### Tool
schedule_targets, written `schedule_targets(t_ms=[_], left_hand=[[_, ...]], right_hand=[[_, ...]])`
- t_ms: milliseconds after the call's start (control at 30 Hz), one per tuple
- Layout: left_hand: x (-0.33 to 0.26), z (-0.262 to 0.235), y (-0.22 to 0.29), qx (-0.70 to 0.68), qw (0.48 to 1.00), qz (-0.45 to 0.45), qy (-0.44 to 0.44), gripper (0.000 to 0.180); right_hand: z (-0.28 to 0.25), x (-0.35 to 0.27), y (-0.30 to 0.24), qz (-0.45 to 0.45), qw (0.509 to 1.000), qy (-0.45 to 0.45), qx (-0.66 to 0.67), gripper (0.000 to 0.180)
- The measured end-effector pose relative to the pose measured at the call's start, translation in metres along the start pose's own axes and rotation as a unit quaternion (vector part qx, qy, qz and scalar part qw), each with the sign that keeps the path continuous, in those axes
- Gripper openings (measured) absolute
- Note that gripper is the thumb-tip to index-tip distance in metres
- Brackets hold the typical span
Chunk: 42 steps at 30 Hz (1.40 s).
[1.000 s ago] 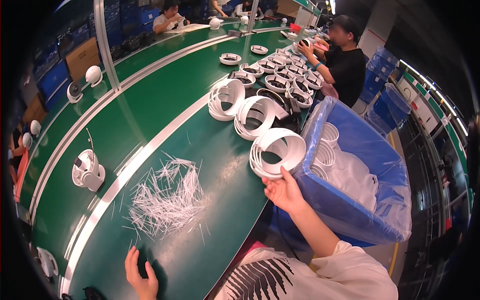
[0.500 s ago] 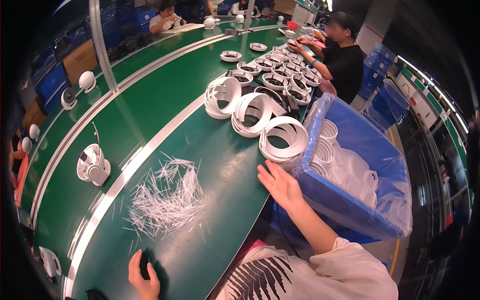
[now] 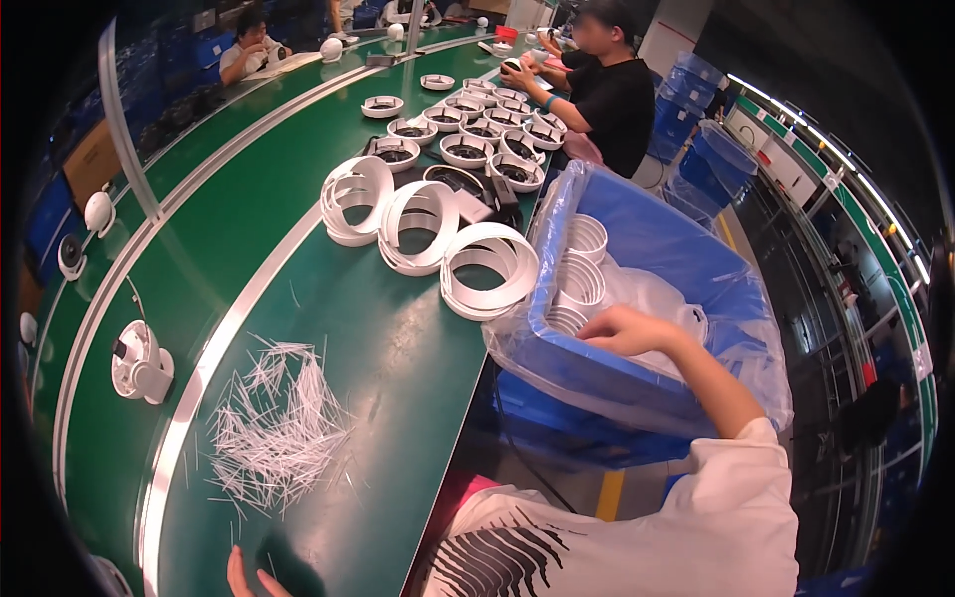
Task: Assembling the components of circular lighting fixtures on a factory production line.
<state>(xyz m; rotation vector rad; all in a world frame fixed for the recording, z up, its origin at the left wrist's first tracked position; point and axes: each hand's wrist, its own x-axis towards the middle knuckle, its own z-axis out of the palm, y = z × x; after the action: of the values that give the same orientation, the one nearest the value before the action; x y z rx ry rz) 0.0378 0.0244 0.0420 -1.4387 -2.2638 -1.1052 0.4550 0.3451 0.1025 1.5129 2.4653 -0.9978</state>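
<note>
Rings [image 3: 595, 283] sit in a blue bin [image 3: 686, 221] beside the right hand [image 3: 633, 331], grip unclear; the left hand [image 3: 245, 587] has fingers apart.

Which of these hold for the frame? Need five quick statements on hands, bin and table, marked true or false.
1. The right hand is at the blue bin. True.
2. The thin white strips lie inside the bin. False: the thin white strips lie in a loose pile on the green table.
3. Three white coiled bands stand in a row on the table. True.
4. The left hand grips a coiled band. False: the left hand, partly cut off by the lower edge, is apart from the bands.
5. A person in a black top is beyond the bin. True.
</note>
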Motion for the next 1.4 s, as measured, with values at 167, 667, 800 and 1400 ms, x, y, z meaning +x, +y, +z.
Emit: schedule_targets(t_ms=[167, 667, 800, 1400], left_hand=[[-0.001, 0.001, -0.001, -0.008, 1.0, -0.014, -0.017, 0.026], [-0.019, 0.006, -0.026, -0.083, 0.992, -0.087, -0.028, 0.037], [-0.016, 0.01, -0.022, -0.115, 0.987, -0.105, -0.036, 0.051], [-0.02, 0.005, -0.027, -0.123, 0.987, -0.092, -0.046, 0.052]], right_hand=[[0.052, 0.059, 0.072, -0.033, 0.984, -0.159, 0.066, 0.034], [0.052, 0.038, 0.041, 0.017, 0.983, -0.054, 0.176, 0.038], [0.062, 0.075, 0.017, 0.018, 0.974, -0.052, 0.221, 0.039], [0.027, 0.013, 0.025, 0.016, 0.925, -0.071, 0.372, 0.046]])
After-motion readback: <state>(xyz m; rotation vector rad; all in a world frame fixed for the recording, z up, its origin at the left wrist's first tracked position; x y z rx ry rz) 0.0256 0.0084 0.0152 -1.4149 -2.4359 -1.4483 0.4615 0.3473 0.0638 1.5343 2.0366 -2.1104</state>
